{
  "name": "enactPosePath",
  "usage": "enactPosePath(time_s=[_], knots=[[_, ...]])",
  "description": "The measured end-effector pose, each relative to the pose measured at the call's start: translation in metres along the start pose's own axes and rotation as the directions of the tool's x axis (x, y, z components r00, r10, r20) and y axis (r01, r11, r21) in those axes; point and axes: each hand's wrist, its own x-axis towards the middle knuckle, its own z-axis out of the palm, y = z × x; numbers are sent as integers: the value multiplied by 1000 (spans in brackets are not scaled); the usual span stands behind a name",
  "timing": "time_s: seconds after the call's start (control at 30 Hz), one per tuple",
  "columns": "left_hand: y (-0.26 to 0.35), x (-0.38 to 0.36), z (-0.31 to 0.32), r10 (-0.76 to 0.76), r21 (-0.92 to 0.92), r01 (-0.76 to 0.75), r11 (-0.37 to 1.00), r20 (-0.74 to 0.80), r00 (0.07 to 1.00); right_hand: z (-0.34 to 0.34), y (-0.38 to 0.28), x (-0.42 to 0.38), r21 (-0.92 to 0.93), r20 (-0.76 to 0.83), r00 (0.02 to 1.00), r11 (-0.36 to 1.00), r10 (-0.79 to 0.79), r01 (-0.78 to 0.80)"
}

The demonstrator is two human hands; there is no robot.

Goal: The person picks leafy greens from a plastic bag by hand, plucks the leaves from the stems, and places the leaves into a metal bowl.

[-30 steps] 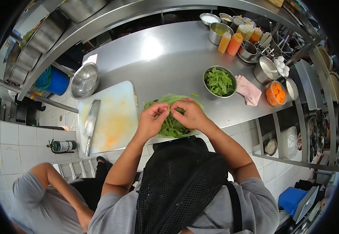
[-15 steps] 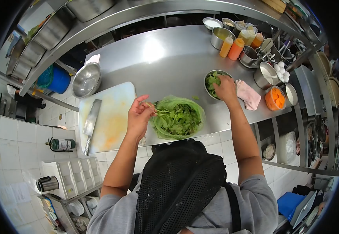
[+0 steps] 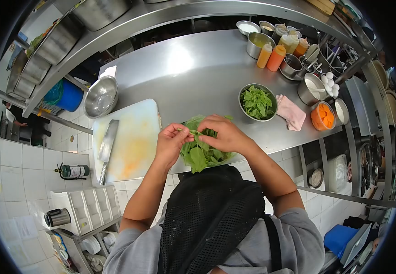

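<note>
My left hand (image 3: 171,142) pinches the stem of a leafy green sprig (image 3: 198,157), whose broad leaves hang down in front of me. The fingertips of my right hand (image 3: 224,132) are closed on the same sprig, close to the left fingers. Beneath both hands lies a pale green plastic bag (image 3: 193,121) filled with more leafy greens, largely hidden by the hands and the sprig. Up and to the right, a steel bowl (image 3: 271,118) holds picked green leaves (image 3: 257,102).
Left of the hands, a knife (image 3: 109,141) rests on a white cutting board (image 3: 141,123), with an empty steel bowl (image 3: 101,97) behind it. A pink cloth (image 3: 290,112), orange tub (image 3: 322,116), squeeze bottles (image 3: 276,56) and eggs (image 3: 330,83) stand to the right. A shelf (image 3: 161,14) runs overhead.
My right hand has left the bowl of leaves and come back to the left hand, taking hold of the sprig. The sprig's leaves now hang over the bag.
</note>
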Motion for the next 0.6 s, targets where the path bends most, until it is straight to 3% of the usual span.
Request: enactPosePath(time_s=[0.07,0.1,0.17,0.27,0.33,0.37,0.43,0.6], knots=[[-4,1,0,25,147,-28,989,18,1000,4,5,-1,17,34,999,999,38,-39],[-3,1,1,25,147,-28,989,20,999,6,9,-2,38,-16,1000,999,25,-25],[0,1,5,68,326,-92,941,84,994,7,14,-4,59,-69,997,998,17,-12],[5,-1,8,21,421,-72,904,124,992,1,13,-1,183,-64,987,974,145,-131],[5,2,8,7,441,-65,895,131,991,-2,15,1,388,7,965,889,263,-245],[6,3,8,-5,459,-57,886,134,991,-2,17,3,387,3,964,889,264,-245],[7,7,7,8,456,-73,887,143,990,-1,20,5,550,100,934,763,342,-338],[11,15,5,45,431,-108,896,153,987,7,21,8,517,81,950,802,303,-300]])
